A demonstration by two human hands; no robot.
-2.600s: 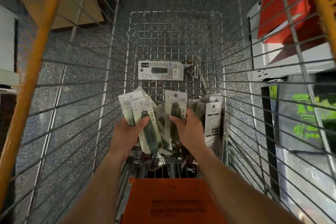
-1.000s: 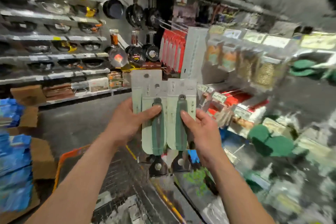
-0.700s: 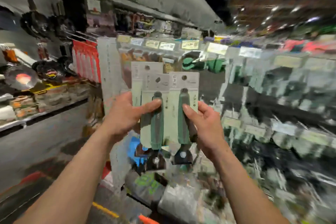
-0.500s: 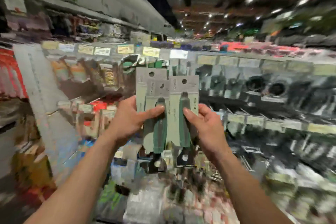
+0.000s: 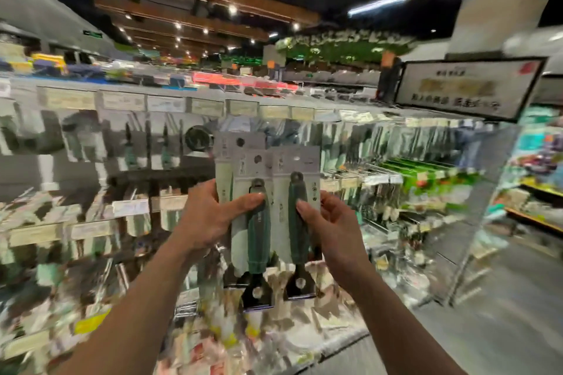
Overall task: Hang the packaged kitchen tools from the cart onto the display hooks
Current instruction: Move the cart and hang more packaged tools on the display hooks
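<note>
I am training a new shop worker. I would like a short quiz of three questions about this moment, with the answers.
1. True or false: the left hand holds nothing.
2. What colour are the tool handles? A red, B dark green, C yellow.
3. Does the pack in the right hand hang on a display hook yet?

Key
1. False: it grips overlapping packs.
2. B.
3. No: the hand holds it up in the air.

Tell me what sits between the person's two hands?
In the head view, between the left hand and right hand are overlapping packaged tools with green handles, gripped from both sides.
</note>
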